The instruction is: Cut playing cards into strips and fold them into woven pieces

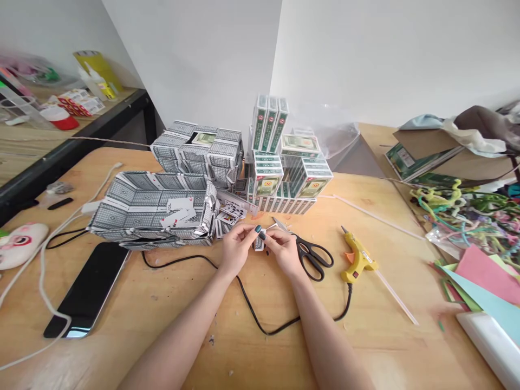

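A small patterned piece of playing card is pinched between the fingertips of my left hand and my right hand. Black-handled scissors lie just right of my right hand, their blades partly hidden behind it. Further right rests a yellow glue gun with a clear glue stick in its back. Left of my hands stands an open box built of playing cards, a few loose cards inside it. More loose cards lie beyond my left hand.
Boxed card decks are stacked at the back, beside another card-built structure. A black phone and white cables lie at left. The glue gun's black cord crosses the table. Coloured paper and pipe cleaners fill the right side.
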Available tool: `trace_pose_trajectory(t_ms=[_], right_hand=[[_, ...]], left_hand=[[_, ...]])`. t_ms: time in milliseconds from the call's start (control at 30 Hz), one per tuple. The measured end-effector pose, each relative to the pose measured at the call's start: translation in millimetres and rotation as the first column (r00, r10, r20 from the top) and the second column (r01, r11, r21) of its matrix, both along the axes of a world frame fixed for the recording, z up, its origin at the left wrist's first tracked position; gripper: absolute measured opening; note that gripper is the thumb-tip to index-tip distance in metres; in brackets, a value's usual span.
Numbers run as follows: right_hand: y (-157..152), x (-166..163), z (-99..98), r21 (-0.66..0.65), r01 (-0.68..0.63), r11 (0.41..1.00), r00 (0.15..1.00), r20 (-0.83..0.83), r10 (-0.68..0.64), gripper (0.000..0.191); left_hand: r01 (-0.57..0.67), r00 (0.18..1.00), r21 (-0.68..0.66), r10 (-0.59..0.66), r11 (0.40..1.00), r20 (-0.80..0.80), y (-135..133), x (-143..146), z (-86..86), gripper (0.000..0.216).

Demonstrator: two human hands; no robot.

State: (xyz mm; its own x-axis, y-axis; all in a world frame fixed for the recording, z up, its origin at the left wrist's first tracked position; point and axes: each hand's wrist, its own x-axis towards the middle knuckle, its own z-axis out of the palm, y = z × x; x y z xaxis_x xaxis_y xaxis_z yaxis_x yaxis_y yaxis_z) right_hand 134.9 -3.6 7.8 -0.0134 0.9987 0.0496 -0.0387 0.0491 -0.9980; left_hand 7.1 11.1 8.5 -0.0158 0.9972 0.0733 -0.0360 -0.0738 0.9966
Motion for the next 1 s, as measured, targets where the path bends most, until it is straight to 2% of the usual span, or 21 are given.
trace_pose_trajectory(t_ms=[200, 667, 833, 1000], right_hand=[[-0.3, -4.2, -1.6, -0.134, -0.066, 0.989, 0.982, -0.185, 0.04, 0.021], [-2.1, -6.3, 1.4, -0.219, -0.147, 0.965, 0.948, -0.31, 0.075, 0.03], [-2.5, -5.7, -0.9, -0.232, -0.157, 0.96, 0.943, -0.323, 0.076, 0.03], [-2.3, -2.5, -3.7, -0.248, -0.165, 0.955, 0.94, -0.332, 0.076, 0.026]], left_hand=[[-0.017, 0.995, 0.087, 0.026, 0.996, -0.098, -0.7, -0.9, -0.3, 0.015], [0.078, 0.922, 0.292, 0.042, 0.953, -0.385, -0.5, -5.5, 4.0, 0.012], [0.106, 0.915, 0.311, 0.03, 0.945, -0.403, -0.4, -6.2, 5.1, 0.012], [0.149, 0.914, 0.269, -0.029, 0.952, -0.404, -2.1, -5.2, 4.2, 0.015]])
